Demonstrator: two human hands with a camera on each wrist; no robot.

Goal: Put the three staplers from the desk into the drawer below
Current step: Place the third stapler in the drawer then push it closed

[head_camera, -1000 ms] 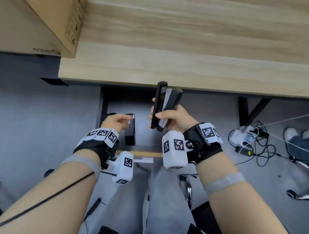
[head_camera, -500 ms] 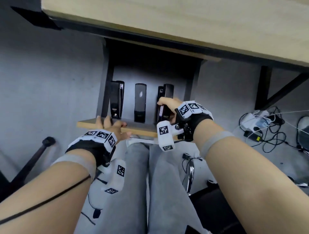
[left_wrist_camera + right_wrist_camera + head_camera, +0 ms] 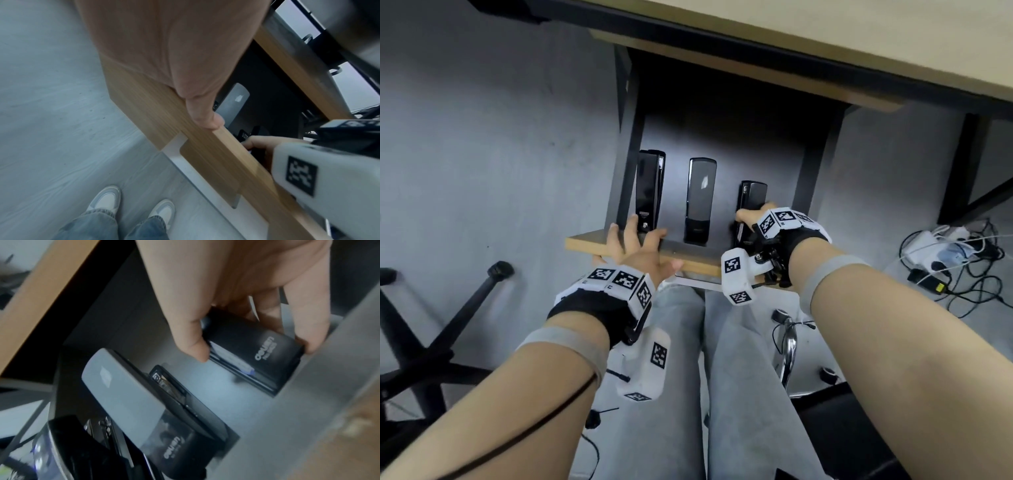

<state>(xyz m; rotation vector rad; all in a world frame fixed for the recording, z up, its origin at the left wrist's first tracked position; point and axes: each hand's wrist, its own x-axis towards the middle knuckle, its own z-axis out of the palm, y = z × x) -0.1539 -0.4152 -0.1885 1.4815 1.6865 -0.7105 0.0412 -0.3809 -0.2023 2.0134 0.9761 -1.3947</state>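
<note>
In the head view the right hand [image 3: 751,219] grips the near end of the right-hand stapler [image 3: 751,197], fingers curled round it as it lies inside the open drawer [image 3: 709,262] close to the right wall. Left of those fingers the middle stapler [image 3: 700,198] lies lengthwise on the drawer floor, and further left the left stapler [image 3: 649,188] lies against the left wall, all three parallel and apart from one another. The left hand [image 3: 635,248] rests on the drawer's wooden front edge with straight, spread fingers reaching over it, their tips just beside the near end of the left stapler; it holds nothing. The table [image 3: 859,41] overhangs the drawer from above; a black chair base [image 3: 431,329] stands on the floor to the left, and a tangle of cables and a power strip [image 3: 945,253] lies to the right. In the left wrist view the palm lies flat on the wooden front, the thumb [image 3: 207,120] pressed on its top edge, with the middle stapler [image 3: 234,100] beyond it. In the right wrist view the thumb [image 3: 191,340] and fingers [image 3: 308,331] pinch the black stapler [image 3: 257,353] from both sides, hard against the grey drawer wall [image 3: 329,386]; the middle stapler [image 3: 131,399] lies just below the thumb, the left one [image 3: 82,451] beyond.
</note>
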